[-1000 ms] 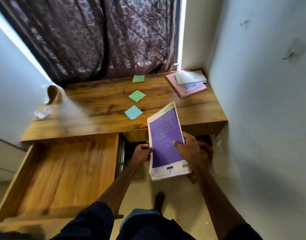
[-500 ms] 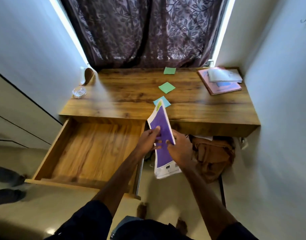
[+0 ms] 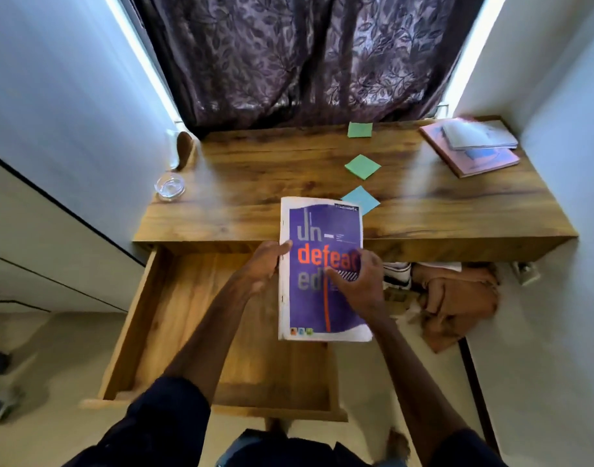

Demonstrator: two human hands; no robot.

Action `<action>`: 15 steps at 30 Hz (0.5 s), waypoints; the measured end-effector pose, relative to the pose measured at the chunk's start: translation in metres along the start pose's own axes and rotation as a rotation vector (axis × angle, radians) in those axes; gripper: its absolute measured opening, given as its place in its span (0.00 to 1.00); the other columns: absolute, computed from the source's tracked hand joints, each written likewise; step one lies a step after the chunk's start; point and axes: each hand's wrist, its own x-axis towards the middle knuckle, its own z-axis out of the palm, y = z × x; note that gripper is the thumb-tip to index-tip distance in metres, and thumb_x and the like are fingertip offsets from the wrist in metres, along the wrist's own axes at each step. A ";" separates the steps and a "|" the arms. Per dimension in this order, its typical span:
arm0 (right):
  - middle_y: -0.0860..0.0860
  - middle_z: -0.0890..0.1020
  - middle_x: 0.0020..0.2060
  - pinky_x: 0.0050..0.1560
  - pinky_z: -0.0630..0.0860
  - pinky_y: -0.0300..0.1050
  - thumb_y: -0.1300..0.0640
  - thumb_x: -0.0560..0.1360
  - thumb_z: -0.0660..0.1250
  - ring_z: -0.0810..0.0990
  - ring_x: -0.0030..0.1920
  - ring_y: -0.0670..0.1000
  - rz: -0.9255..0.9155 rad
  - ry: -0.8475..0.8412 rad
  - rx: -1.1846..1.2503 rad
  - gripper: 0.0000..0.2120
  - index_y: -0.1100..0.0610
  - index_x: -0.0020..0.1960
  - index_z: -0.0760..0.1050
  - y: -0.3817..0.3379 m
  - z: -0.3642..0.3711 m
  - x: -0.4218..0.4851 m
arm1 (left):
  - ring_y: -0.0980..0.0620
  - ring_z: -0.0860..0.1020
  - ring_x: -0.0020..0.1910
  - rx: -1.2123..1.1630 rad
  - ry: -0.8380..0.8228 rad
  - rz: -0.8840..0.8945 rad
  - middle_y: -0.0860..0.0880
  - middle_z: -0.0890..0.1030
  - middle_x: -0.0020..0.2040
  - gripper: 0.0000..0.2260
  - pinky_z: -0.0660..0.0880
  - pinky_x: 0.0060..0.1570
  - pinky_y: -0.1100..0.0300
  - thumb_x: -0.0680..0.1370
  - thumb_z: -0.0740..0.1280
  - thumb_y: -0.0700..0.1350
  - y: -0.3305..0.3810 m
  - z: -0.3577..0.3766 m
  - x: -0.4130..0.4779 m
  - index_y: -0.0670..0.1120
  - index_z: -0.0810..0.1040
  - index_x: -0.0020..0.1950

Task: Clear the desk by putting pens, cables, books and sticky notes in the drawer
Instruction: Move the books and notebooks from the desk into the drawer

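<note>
The purple book (image 3: pixel 322 227) was held flat and cover-up in the head view, above the right end of the open drawer (image 3: pixel 129 332). Its far end overlapped the front edge of the desk (image 3: pixel 255 183). Its long axis ran straight away from the person. The left hand (image 3: pixel 265 264) gripped the spine edge with the thumb laid over the cover. The right hand (image 3: pixel 361 284) clamped the opposite edge, thumb on top; its fingers beneath were hidden. Bare drawer floor lay down and to the left, on the left hand's side, so that hand probably leads the lowering. The drawer's right wall sat just under the book. That edge likely needs clearing first.
</note>
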 end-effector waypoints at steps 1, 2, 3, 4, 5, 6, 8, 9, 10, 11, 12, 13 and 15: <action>0.51 0.79 0.58 0.58 0.78 0.53 0.32 0.60 0.76 0.79 0.57 0.50 0.119 -0.009 0.113 0.40 0.53 0.63 0.71 0.002 0.010 0.003 | 0.43 0.85 0.52 -0.013 -0.034 -0.014 0.42 0.86 0.54 0.15 0.81 0.54 0.47 0.83 0.63 0.51 -0.002 -0.017 0.006 0.41 0.79 0.62; 0.51 0.81 0.57 0.56 0.81 0.55 0.33 0.58 0.80 0.83 0.54 0.50 0.248 -0.041 0.262 0.43 0.53 0.65 0.70 -0.002 0.023 0.006 | 0.44 0.85 0.53 -0.027 -0.058 -0.031 0.43 0.86 0.55 0.15 0.81 0.53 0.48 0.84 0.62 0.51 -0.004 -0.038 0.011 0.42 0.78 0.62; 0.52 0.83 0.57 0.53 0.83 0.57 0.36 0.57 0.82 0.85 0.52 0.52 0.384 -0.101 0.405 0.46 0.54 0.67 0.69 -0.005 0.035 0.008 | 0.44 0.85 0.53 -0.048 -0.082 -0.049 0.43 0.86 0.55 0.14 0.82 0.50 0.50 0.84 0.62 0.51 -0.007 -0.058 0.016 0.43 0.78 0.62; 0.54 0.84 0.56 0.52 0.83 0.60 0.39 0.58 0.83 0.86 0.51 0.55 0.498 -0.182 0.509 0.46 0.56 0.69 0.69 -0.010 0.049 0.010 | 0.43 0.85 0.53 -0.049 -0.114 -0.070 0.43 0.85 0.56 0.15 0.82 0.49 0.51 0.84 0.61 0.52 -0.011 -0.079 0.021 0.43 0.77 0.62; 0.56 0.85 0.56 0.53 0.82 0.63 0.42 0.62 0.83 0.86 0.51 0.58 0.564 -0.267 0.593 0.42 0.57 0.68 0.71 -0.014 0.062 0.008 | 0.43 0.85 0.55 -0.049 -0.160 -0.089 0.42 0.85 0.57 0.16 0.82 0.49 0.51 0.84 0.61 0.52 -0.018 -0.098 0.025 0.42 0.76 0.63; 0.58 0.85 0.55 0.54 0.81 0.65 0.47 0.65 0.82 0.86 0.52 0.60 0.596 -0.332 0.658 0.34 0.59 0.66 0.74 -0.020 0.073 0.004 | 0.42 0.84 0.56 -0.032 -0.195 -0.105 0.41 0.84 0.58 0.17 0.82 0.51 0.49 0.84 0.61 0.53 -0.025 -0.115 0.028 0.42 0.75 0.64; 0.61 0.85 0.53 0.56 0.79 0.67 0.55 0.70 0.79 0.85 0.53 0.64 0.630 -0.372 0.684 0.24 0.60 0.62 0.78 -0.030 0.103 -0.005 | 0.42 0.84 0.57 0.029 -0.227 -0.145 0.42 0.84 0.59 0.18 0.80 0.56 0.46 0.83 0.61 0.54 -0.043 -0.148 0.032 0.42 0.75 0.65; 0.61 0.85 0.53 0.56 0.79 0.68 0.56 0.70 0.79 0.85 0.53 0.64 0.633 -0.371 0.650 0.22 0.61 0.61 0.78 -0.033 0.117 -0.010 | 0.43 0.84 0.57 0.076 -0.231 -0.166 0.44 0.84 0.58 0.17 0.80 0.57 0.45 0.82 0.63 0.54 -0.052 -0.162 0.033 0.43 0.76 0.64; 0.61 0.86 0.52 0.56 0.79 0.68 0.56 0.70 0.79 0.85 0.52 0.64 0.634 -0.372 0.611 0.22 0.61 0.61 0.79 -0.034 0.132 -0.014 | 0.45 0.84 0.55 0.136 -0.238 -0.184 0.45 0.85 0.57 0.16 0.80 0.55 0.46 0.81 0.66 0.54 -0.058 -0.173 0.032 0.45 0.77 0.63; 0.61 0.86 0.51 0.56 0.79 0.68 0.56 0.69 0.79 0.85 0.51 0.64 0.639 -0.371 0.572 0.22 0.61 0.60 0.79 -0.031 0.145 -0.018 | 0.47 0.85 0.53 0.188 -0.252 -0.198 0.47 0.86 0.55 0.15 0.81 0.52 0.50 0.80 0.68 0.53 -0.067 -0.182 0.030 0.46 0.78 0.62; 0.60 0.86 0.50 0.55 0.80 0.66 0.57 0.69 0.79 0.86 0.50 0.63 0.642 -0.359 0.542 0.21 0.62 0.59 0.80 -0.028 0.160 -0.022 | 0.50 0.86 0.50 0.234 -0.271 -0.210 0.50 0.87 0.52 0.14 0.82 0.46 0.55 0.79 0.70 0.52 -0.077 -0.191 0.029 0.47 0.78 0.61; 0.60 0.86 0.49 0.53 0.82 0.63 0.59 0.69 0.79 0.86 0.48 0.61 0.644 -0.336 0.486 0.19 0.62 0.57 0.81 -0.024 0.174 -0.026 | 0.53 0.86 0.47 0.260 -0.278 -0.223 0.52 0.87 0.49 0.13 0.81 0.40 0.60 0.78 0.71 0.50 -0.090 -0.199 0.029 0.47 0.78 0.60; 0.59 0.87 0.48 0.44 0.84 0.50 0.60 0.70 0.78 0.87 0.42 0.54 0.606 -0.309 0.333 0.13 0.61 0.53 0.82 -0.021 0.199 -0.033 | 0.55 0.86 0.46 0.288 -0.255 -0.244 0.53 0.86 0.49 0.14 0.81 0.38 0.62 0.77 0.72 0.50 -0.121 -0.214 0.034 0.48 0.78 0.61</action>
